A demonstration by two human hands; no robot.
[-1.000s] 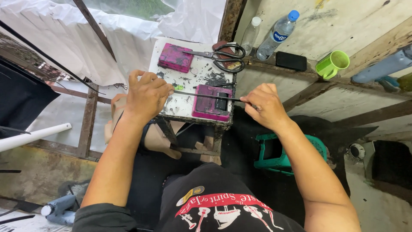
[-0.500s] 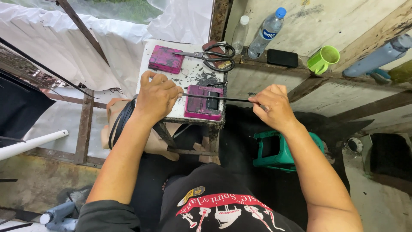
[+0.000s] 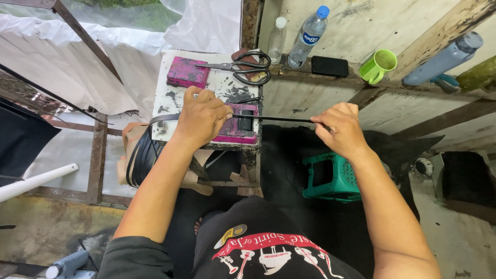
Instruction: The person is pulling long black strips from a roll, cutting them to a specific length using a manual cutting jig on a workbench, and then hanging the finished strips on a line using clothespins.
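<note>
Rough concrete and plastic sheeting framed a small white bench (image 3: 170, 98), where the black strip (image 3: 274, 119) ran through a pink block (image 3: 238, 124). Since a second earlier, the right hand (image 3: 338, 129), pinching its end, had drawn it further out, while the left hand (image 3: 201, 116) stayed clenched over it at the block, scissors (image 3: 243, 67) beyond.

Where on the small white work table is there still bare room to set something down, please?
The clearest bare patch on the white table is its left strip, below the pink block and beside the left hand. A smaller gap lies between that block and the scissors. The right half is crowded: the magenta block, the black strip and dark scraps.
</note>
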